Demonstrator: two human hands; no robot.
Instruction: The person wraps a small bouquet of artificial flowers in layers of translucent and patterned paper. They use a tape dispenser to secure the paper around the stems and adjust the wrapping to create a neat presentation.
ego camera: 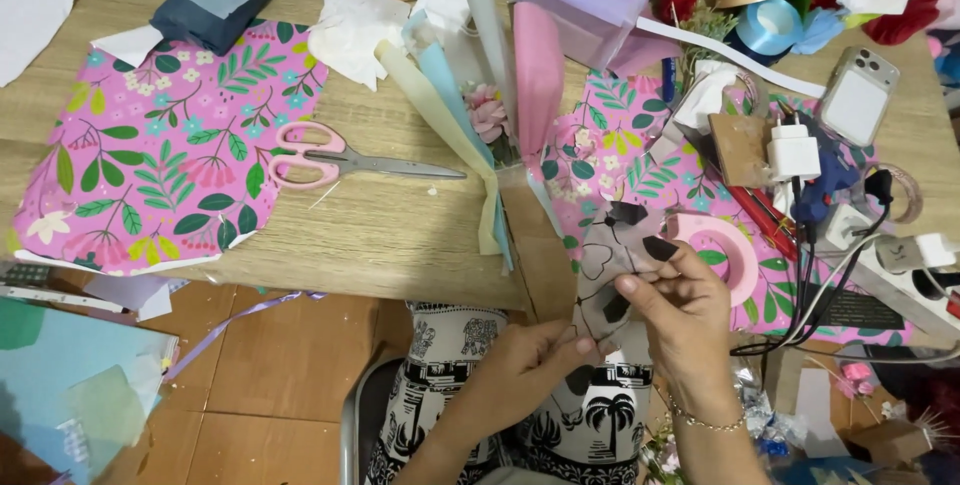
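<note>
Sheer heart-printed film point(607, 270) between both hands point(610, 330)

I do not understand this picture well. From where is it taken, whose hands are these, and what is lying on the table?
There is no machine here: a person works with two bare hands. The single picture comes from a camera worn on the person's head, looking down, so you see their lap and the wooden table from above.

The left hand and the right hand together hold a thin clear sheet with black heart shapes, pinched between the fingers, just off the table edge.

On the table lie pink-handled scissors, two pink floral-printed paper sheets, a bundle of pastel paper strips, a pink tape roll, a blue ribbon spool, and a white power strip with plugs and cables at the right.
</note>
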